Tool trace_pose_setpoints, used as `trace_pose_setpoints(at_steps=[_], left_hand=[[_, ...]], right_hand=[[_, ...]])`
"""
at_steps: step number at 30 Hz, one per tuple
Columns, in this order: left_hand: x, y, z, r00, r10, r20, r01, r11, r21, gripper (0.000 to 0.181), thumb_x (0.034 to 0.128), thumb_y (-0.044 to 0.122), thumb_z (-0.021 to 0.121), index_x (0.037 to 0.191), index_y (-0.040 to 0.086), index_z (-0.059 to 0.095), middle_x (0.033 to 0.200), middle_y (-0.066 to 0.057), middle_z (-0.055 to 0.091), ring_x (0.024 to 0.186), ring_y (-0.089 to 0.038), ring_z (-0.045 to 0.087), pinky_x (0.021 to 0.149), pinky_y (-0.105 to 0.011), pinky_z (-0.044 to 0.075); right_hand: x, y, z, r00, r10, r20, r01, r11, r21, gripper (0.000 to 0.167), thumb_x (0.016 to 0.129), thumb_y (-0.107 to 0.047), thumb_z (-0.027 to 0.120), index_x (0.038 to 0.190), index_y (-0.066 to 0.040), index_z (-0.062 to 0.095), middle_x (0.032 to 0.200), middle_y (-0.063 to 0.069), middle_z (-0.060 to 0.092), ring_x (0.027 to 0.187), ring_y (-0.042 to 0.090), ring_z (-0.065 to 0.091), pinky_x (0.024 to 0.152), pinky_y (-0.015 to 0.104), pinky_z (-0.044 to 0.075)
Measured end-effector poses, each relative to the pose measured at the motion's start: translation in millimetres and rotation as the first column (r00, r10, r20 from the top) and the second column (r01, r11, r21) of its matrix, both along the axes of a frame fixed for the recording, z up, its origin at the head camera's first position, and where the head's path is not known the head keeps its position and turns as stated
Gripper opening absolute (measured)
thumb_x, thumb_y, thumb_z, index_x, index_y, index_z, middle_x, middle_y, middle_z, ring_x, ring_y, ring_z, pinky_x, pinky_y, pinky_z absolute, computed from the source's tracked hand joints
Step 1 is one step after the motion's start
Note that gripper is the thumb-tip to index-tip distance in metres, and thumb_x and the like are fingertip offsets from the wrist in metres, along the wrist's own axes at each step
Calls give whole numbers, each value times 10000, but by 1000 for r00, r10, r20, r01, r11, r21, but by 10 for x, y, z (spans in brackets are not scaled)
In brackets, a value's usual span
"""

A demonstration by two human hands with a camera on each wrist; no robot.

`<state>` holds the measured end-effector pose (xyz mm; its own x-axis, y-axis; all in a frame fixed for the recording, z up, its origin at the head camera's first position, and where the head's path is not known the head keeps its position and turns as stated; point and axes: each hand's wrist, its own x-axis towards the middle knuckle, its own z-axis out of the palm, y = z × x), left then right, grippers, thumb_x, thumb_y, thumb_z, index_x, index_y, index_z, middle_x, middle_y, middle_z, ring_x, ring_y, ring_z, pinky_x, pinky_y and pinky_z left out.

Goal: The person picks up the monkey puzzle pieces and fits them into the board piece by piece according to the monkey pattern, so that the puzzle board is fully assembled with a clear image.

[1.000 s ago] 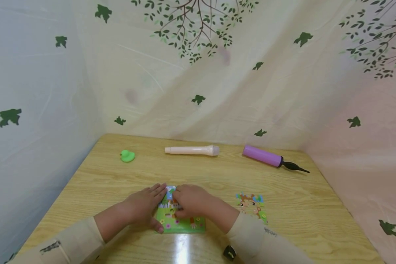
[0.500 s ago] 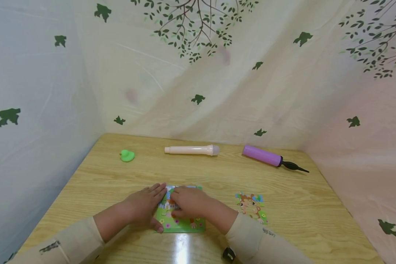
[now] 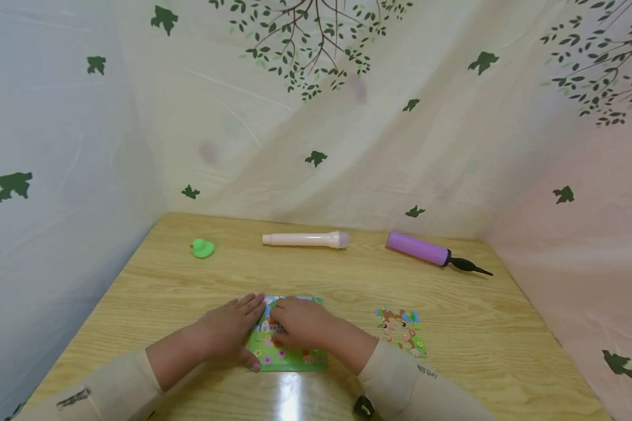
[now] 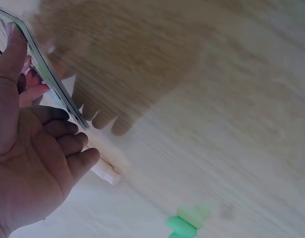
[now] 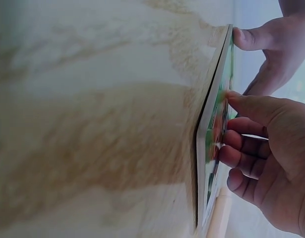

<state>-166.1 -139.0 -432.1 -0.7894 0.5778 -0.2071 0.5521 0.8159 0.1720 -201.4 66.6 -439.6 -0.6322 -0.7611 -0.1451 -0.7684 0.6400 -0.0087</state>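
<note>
A jigsaw puzzle board (image 3: 291, 363) with a colourful cartoon picture lies flat on the wooden table. My left hand (image 3: 230, 328) rests along its left side, fingers extended at the upper edge and thumb at the lower left corner. Over the board's middle, my right hand (image 3: 305, 320) bends its fingers down onto a puzzle piece, which is mostly hidden under them. In the right wrist view, thumb and fingertips of the right hand (image 5: 286, 153) touch the face of the board (image 5: 215, 119). To the right lie joined puzzle pieces (image 3: 400, 328) showing a brown monkey, partly behind the sleeve.
Along the table's back lie a green toy duck (image 3: 202, 248), a pale pink microphone-shaped stick (image 3: 302, 240) and a purple hand pump (image 3: 418, 248) with a black nozzle. A small black object (image 3: 364, 406) sits by the right sleeve. Printed cloth hangs behind the table.
The right hand has shifted slightly left over the board, and the gap near its thumb has closed up. The left hand stays in place.
</note>
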Motion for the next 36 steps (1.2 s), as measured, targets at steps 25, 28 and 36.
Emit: trace_pose_setpoints(at_steps=[25, 28, 36], left_hand=[[166, 37, 67, 992, -80, -97, 63, 985, -162, 987, 803, 719, 576, 1499, 46, 388, 1584, -127, 335, 1471, -288, 300, 1169, -466, 338], [167, 31, 65, 993, -75, -92, 60, 986, -158, 986, 808, 715, 577, 1499, 40, 383, 1585, -129, 332, 1470, -291, 300, 1173, -462, 333], [153, 42, 69, 995, -69, -69, 57, 985, -162, 990, 805, 713, 583, 1505, 45, 372, 1593, -128, 311, 1477, -297, 282, 1184, -457, 314]], right_hand=[[-22, 47, 14, 998, 48, 38, -45, 997, -69, 284, 940, -458, 630, 1090, -224, 689, 1012, -96, 580, 897, 43, 538, 778, 178, 502], [-31, 109, 19, 995, 80, 51, -75, 992, -98, 327, 960, -442, 605, 1164, -203, 696, 1037, -94, 586, 926, 42, 538, 828, 179, 501], [-150, 523, 155, 997, 81, -7, -81, 964, -254, 233, 961, -319, 640, 1117, -164, 716, 1009, -38, 611, 887, 80, 537, 780, 216, 506]])
